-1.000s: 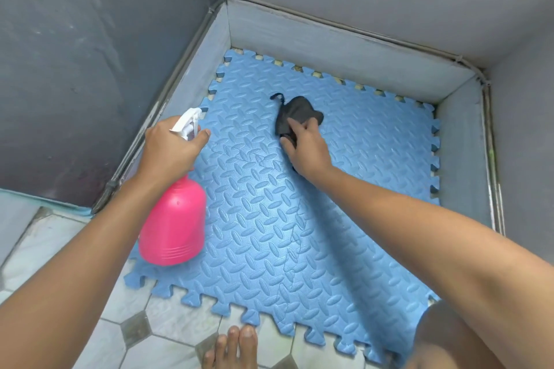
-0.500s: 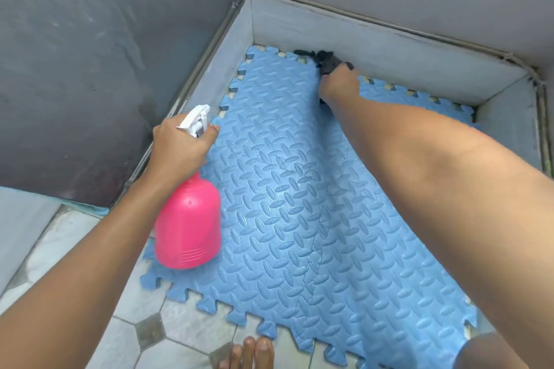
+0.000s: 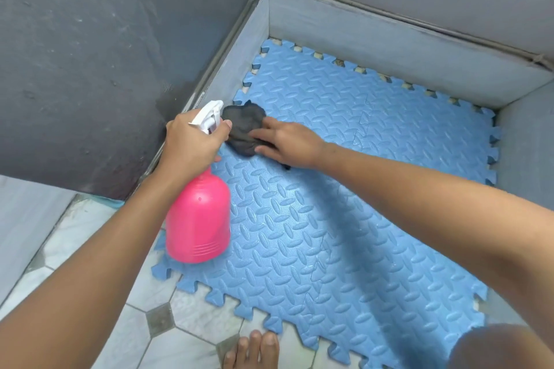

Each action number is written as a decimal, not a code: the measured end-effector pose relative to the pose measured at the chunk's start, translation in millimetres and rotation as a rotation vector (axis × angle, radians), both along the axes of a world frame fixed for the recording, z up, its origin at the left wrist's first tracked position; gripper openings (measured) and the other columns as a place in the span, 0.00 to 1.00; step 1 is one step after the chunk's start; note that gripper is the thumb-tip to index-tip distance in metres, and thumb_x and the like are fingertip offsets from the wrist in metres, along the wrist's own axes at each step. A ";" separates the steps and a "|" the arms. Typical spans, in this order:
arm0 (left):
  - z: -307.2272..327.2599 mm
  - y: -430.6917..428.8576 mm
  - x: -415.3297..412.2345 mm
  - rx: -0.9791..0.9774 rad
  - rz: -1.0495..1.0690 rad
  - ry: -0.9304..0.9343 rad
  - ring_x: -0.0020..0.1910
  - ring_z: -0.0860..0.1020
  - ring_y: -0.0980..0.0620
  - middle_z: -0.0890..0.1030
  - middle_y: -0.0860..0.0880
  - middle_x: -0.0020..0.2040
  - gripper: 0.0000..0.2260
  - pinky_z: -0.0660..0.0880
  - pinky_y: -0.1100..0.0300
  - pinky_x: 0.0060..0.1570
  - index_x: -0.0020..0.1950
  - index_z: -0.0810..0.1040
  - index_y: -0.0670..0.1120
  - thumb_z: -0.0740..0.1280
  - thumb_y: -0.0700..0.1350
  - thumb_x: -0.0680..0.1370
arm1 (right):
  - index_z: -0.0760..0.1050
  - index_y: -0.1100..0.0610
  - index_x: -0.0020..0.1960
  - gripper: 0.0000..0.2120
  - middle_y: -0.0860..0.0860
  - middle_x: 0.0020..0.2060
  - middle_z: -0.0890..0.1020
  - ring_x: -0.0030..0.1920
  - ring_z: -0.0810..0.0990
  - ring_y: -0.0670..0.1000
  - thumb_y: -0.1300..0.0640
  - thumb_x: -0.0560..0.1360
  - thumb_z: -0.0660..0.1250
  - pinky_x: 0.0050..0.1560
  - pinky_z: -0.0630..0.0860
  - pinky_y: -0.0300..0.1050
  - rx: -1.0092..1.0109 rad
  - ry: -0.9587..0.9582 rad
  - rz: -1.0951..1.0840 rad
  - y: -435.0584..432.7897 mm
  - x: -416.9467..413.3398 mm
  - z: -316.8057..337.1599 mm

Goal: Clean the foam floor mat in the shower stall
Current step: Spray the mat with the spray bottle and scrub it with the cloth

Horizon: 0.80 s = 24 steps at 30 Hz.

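A blue foam floor mat (image 3: 344, 219) with a raised tread pattern and jigsaw edges covers the stall floor. My right hand (image 3: 287, 144) presses a crumpled black cloth (image 3: 244, 127) flat onto the mat near its left edge, fingers spread over the cloth. My left hand (image 3: 192, 144) grips the white trigger head of a pink spray bottle (image 3: 198, 219), which hangs upright over the mat's near left corner, right beside the cloth.
Low grey curb walls (image 3: 389, 48) enclose the mat on the left, far and right sides, with dark grey walls above. Pale tiled floor (image 3: 90, 293) lies outside the stall at the near left. My bare toes (image 3: 254, 350) and knee (image 3: 503, 347) show at the bottom edge.
My right hand has dragged the black cloth from the mat's far edge back toward me and leftward, close to the spray bottle. The left hand and bottle hold roughly still.
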<state>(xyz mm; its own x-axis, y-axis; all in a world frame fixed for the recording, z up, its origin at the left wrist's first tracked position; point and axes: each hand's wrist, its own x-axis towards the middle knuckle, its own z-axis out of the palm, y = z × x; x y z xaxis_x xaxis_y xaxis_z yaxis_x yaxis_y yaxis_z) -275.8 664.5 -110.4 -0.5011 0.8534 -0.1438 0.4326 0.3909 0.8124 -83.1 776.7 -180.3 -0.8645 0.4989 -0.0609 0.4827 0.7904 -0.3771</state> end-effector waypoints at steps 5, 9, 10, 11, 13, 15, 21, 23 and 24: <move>4.9 -0.2 2.8 -0.019 0.008 -0.021 0.35 0.84 0.51 0.87 0.41 0.43 0.13 0.86 0.49 0.34 0.53 0.84 0.37 0.73 0.47 0.77 | 0.72 0.48 0.69 0.18 0.59 0.60 0.75 0.56 0.79 0.63 0.48 0.81 0.62 0.57 0.75 0.55 0.123 -0.053 -0.638 95.2 106.3 2.1; 9.1 -2.1 5.2 -0.031 0.013 -0.023 0.36 0.86 0.49 0.87 0.41 0.43 0.13 0.84 0.56 0.30 0.54 0.83 0.37 0.73 0.47 0.78 | 0.70 0.56 0.71 0.21 0.66 0.66 0.72 0.62 0.75 0.68 0.51 0.80 0.62 0.65 0.71 0.59 0.109 -0.096 -1.156 118.2 203.0 -11.1; 9.3 -2.3 5.6 -0.035 0.009 -0.025 0.35 0.85 0.50 0.87 0.41 0.44 0.13 0.83 0.58 0.29 0.54 0.83 0.37 0.73 0.47 0.78 | 0.70 0.56 0.71 0.21 0.66 0.65 0.72 0.61 0.75 0.69 0.51 0.81 0.62 0.64 0.71 0.59 0.094 -0.095 -1.167 110.5 204.9 -12.6; 9.4 -2.2 5.8 -0.034 0.010 -0.025 0.35 0.85 0.51 0.87 0.41 0.44 0.13 0.82 0.60 0.29 0.54 0.84 0.37 0.73 0.47 0.78 | 0.71 0.57 0.71 0.21 0.66 0.65 0.72 0.59 0.75 0.69 0.50 0.81 0.62 0.63 0.72 0.59 0.090 -0.087 -1.125 100.3 197.8 -11.9; 10.5 -2.4 6.5 -0.036 0.012 -0.026 0.36 0.86 0.48 0.87 0.42 0.44 0.11 0.81 0.62 0.28 0.53 0.84 0.38 0.73 0.46 0.78 | 0.72 0.56 0.70 0.20 0.64 0.62 0.73 0.56 0.77 0.68 0.49 0.80 0.62 0.59 0.74 0.58 0.076 -0.051 -0.983 69.4 167.0 -7.3; 11.4 -2.3 7.8 -0.033 0.007 -0.040 0.39 0.87 0.46 0.87 0.42 0.44 0.09 0.83 0.59 0.30 0.52 0.84 0.40 0.72 0.46 0.78 | 0.73 0.53 0.68 0.18 0.61 0.61 0.74 0.51 0.79 0.66 0.48 0.80 0.63 0.53 0.77 0.55 0.059 -0.018 -0.806 26.9 134.9 -4.7; 13.4 -1.5 8.2 -0.035 0.009 -0.012 0.39 0.86 0.45 0.87 0.42 0.44 0.10 0.85 0.56 0.32 0.53 0.84 0.40 0.73 0.45 0.77 | 0.74 0.48 0.68 0.18 0.51 0.54 0.76 0.43 0.81 0.55 0.46 0.80 0.64 0.39 0.78 0.48 -0.066 -0.032 -0.089 -109.2 84.6 4.0; 14.5 0.3 10.5 -0.046 0.007 0.002 0.33 0.82 0.50 0.87 0.42 0.43 0.12 0.86 0.51 0.34 0.50 0.85 0.39 0.74 0.47 0.76 | 0.73 0.48 0.68 0.17 0.51 0.54 0.76 0.43 0.80 0.53 0.46 0.80 0.64 0.36 0.78 0.47 -0.017 -0.057 0.034 -109.4 96.8 3.9; 15.0 1.0 11.8 -0.051 0.000 0.000 0.32 0.80 0.52 0.87 0.42 0.43 0.12 0.86 0.48 0.36 0.48 0.85 0.39 0.75 0.48 0.75 | 0.72 0.47 0.69 0.17 0.51 0.54 0.76 0.43 0.80 0.53 0.46 0.81 0.63 0.37 0.78 0.47 0.010 -0.082 0.003 -99.0 105.6 5.5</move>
<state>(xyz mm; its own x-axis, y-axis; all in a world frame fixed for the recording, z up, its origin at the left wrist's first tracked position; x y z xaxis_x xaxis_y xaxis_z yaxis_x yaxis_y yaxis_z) -264.0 665.6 -95.5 -0.5014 0.8447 -0.1873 0.4322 0.4321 0.7915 22.5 677.7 -174.8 -0.8585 0.4971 -0.1262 0.5090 0.7955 -0.3287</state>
